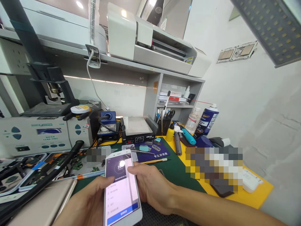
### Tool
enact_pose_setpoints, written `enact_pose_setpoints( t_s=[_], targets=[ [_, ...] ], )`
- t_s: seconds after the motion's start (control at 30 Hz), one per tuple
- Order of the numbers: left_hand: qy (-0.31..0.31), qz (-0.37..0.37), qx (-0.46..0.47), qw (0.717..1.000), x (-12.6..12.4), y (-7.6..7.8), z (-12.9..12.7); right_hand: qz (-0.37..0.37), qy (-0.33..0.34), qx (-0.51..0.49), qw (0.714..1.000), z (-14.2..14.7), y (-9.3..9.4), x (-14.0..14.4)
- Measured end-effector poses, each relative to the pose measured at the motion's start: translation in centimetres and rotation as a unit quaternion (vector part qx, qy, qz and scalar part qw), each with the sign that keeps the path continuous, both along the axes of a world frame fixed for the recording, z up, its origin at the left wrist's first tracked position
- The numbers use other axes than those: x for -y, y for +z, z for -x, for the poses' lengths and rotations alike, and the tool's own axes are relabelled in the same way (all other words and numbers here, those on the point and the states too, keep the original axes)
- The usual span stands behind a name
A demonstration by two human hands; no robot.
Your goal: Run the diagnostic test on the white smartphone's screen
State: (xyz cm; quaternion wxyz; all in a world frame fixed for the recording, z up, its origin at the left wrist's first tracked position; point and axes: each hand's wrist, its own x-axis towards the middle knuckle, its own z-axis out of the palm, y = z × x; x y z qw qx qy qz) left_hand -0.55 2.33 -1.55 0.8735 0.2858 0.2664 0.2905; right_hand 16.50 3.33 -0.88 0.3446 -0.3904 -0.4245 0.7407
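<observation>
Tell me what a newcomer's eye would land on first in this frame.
The lit white smartphone at bottom centre draws the eye first: the left hand cradles it from below and the right hand grips its right edge, thumb on the screen. Behind it, on the green mat, sits a black hot plate, and a blue spray can stands to the right near the white wall.

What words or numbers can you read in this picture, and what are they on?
"25": on the lit screen of the white phone, partly hidden by glare.
Phone menu lines: too small to read.
Blue mat print: blurred.
Spray can label: too blurred.
Black heating plate label: too small.
</observation>
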Motion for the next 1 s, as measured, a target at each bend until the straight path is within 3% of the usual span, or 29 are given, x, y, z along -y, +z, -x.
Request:
enact_pose_setpoints(
  t_s=[0.2,0.5,0.67,1.0],
  targets=[
    [-0.013,0.009,0.020,1.000,-0.5,-0.4,0.4,0.001,0.005,-0.001,1.000,0.1,-0.1,-0.1],
    [0.007,-0.010,-0.049,0.999,-0.1,0.6,0.0,-0.005,0.005,0.011,1.000,0.1,0.3,0.1],
    [-0.002,0.013,-0.017,1.000,0.0,1.2,-0.2,-0.001,0.000,0.008,1.000,0.1,0.3,0.2],
    [0.013,0.019,-0.041,0.999,0.2,0.6,0.0,-0.012,-0.004,-0.004,1.000,0.1,0.8,0.3]
  ],
)
